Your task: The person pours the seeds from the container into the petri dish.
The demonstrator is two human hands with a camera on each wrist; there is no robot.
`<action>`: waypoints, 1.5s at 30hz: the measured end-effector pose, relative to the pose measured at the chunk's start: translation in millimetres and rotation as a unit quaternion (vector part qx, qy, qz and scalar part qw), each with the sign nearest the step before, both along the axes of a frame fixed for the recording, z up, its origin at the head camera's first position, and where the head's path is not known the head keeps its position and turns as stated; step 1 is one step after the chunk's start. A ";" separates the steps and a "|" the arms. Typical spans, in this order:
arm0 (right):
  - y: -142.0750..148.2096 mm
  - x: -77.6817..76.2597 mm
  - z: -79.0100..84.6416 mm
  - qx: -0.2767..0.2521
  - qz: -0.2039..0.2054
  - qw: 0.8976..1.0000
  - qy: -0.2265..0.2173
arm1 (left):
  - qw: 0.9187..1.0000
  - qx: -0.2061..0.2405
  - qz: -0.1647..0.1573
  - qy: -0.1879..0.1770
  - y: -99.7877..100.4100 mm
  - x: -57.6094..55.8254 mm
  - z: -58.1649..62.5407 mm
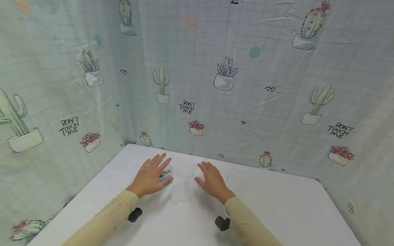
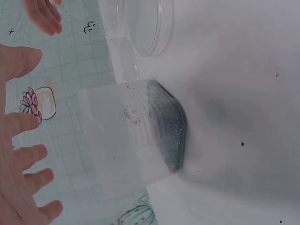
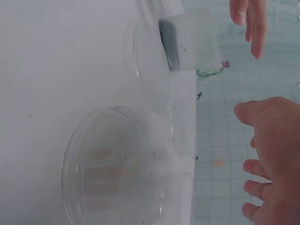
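Observation:
My left hand (image 1: 150, 176) hovers with fingers spread beside a clear plastic container (image 2: 168, 126) that has something dark at its bottom. In the head view this hand partly covers the container (image 1: 165, 173). My right hand (image 1: 214, 181) is held above the table, its fingers loosely extended and holding nothing. Between the hands lie a clear round dish (image 1: 186, 170) at the back and another clear dish (image 1: 181, 195) nearer me. A further clear round dish (image 1: 237, 182) sits right of my right hand. The right wrist view shows a large shallow dish (image 3: 75, 159) below that hand.
A white table (image 1: 292, 208) carries everything. Cloth (image 1: 209, 106) printed with cacti hangs behind it and at the left. Small dark specks (image 2: 242, 144) dot the tabletop. Black wrist devices (image 1: 223, 223) are worn under both forearms.

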State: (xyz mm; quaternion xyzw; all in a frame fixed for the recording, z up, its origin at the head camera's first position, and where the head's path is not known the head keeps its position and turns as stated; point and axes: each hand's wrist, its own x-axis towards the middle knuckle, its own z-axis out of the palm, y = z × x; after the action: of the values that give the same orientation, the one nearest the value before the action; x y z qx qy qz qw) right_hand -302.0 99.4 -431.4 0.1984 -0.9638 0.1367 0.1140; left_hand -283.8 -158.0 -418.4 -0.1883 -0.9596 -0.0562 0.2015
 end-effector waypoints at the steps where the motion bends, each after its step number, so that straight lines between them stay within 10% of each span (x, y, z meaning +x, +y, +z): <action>1: 0.5 -0.6 -0.9 0.000 -0.003 1.000 -0.001 | 1.000 0.005 0.000 -0.002 -0.1 -0.2 -1.5; 25: 2.2 -18.7 -13.4 -0.007 -0.030 0.999 -0.009 | 0.987 0.144 0.039 -0.062 -17.9 -16.8 -24.8; 37: -0.1 -28.1 -15.6 -0.010 -0.042 0.999 -0.008 | 0.966 0.233 0.029 -0.109 -25.0 -21.7 -35.1; 45: -8.1 -29.2 -17.4 -0.013 -0.040 0.999 -0.019 | 0.935 0.297 0.061 -0.184 -35.2 -24.8 -43.9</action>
State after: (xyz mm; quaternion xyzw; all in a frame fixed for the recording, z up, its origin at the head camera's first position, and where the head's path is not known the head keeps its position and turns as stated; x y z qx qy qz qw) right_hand -331.3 91.3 -448.8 0.1559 -0.9710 0.1486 0.1036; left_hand -308.6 -193.2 -462.2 -0.0472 -0.9290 -0.3600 0.0711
